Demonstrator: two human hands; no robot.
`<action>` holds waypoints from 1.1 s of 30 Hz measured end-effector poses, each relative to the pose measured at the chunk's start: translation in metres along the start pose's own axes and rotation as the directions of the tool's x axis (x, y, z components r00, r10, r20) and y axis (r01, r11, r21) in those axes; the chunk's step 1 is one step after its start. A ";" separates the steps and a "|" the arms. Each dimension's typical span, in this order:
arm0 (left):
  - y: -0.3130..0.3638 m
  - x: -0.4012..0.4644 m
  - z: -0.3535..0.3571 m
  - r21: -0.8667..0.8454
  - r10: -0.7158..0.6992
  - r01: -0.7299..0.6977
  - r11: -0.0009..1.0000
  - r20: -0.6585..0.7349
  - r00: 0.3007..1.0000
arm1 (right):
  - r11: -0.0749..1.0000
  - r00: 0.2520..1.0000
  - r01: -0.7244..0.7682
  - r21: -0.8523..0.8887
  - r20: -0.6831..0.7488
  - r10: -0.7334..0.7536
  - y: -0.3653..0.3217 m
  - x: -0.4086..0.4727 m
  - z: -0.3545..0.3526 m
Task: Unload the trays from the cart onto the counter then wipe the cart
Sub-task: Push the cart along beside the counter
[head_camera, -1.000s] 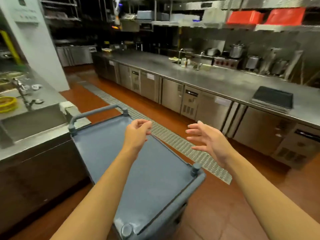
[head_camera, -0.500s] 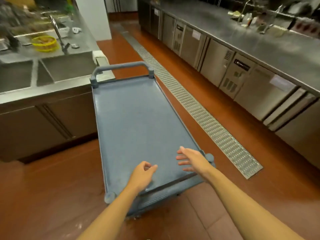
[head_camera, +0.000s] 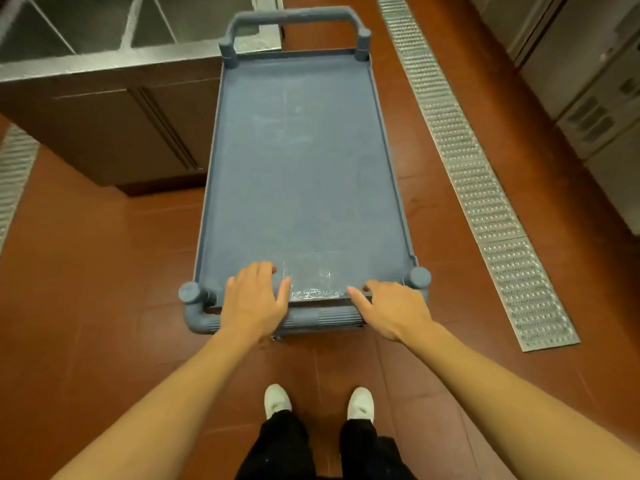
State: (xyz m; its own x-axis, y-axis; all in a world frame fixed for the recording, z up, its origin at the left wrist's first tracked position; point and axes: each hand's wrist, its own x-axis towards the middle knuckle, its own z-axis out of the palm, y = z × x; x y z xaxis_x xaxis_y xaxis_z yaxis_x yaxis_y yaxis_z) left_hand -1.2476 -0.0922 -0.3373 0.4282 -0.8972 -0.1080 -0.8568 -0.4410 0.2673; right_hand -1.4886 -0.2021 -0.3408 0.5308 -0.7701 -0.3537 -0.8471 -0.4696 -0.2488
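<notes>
Head view: my left hand (head_camera: pixel 254 299) and right hand (head_camera: pixel 393 311), both released, rest on the near edge of the bare cart (head_camera: pixel 301 174); judged unloaded, wiping next needs a cloth.

Warm dim overhead light, glare patch on cart top (head_camera: pixel 304 168), wide-angle bending, soft edges

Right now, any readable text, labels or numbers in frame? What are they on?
None readable.
Cart: plain grey-blue top, no label or brand showing, only wet streaks.
Cabinet fronts at right: vent slots and panels, blurred, no legible text.
Sink unit and floor drain grate: no markings.
</notes>
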 end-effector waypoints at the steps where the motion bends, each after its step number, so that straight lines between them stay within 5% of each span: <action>1: 0.008 -0.002 0.003 0.014 0.011 -0.011 1.000 -0.016 1.000 | 1.000 1.000 0.000 -0.012 0.004 0.000 0.008 -0.001 -0.004; 9: 0.096 -0.037 0.036 0.016 0.212 -0.211 0.977 -0.023 0.977 | 0.994 0.997 -0.046 -0.098 0.055 0.052 0.093 -0.049 -0.026; 15: 0.159 -0.079 0.055 0.146 0.599 -0.598 0.788 0.041 0.800 | 0.977 0.984 -0.163 -0.137 0.045 0.171 0.145 -0.096 -0.027; 22: 0.221 -0.114 0.070 0.172 0.643 -0.657 0.734 0.135 0.754 | 0.948 0.948 -0.316 0.022 -0.014 0.317 0.205 -0.153 -0.010; 33: 0.351 -0.129 0.115 0.205 0.696 -0.706 0.677 0.133 0.706 | 0.909 0.903 -0.417 -0.031 -0.128 0.410 0.324 -0.218 -0.016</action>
State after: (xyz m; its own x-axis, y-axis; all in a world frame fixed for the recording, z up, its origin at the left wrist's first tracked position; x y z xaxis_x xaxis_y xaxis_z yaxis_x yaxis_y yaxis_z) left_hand -1.6361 -0.1341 -0.3398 -0.3320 -0.9431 -0.0173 -0.9419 0.3304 0.0607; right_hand -1.8790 -0.1934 -0.3304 0.1290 -0.9432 -0.3063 -0.9916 -0.1191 -0.0508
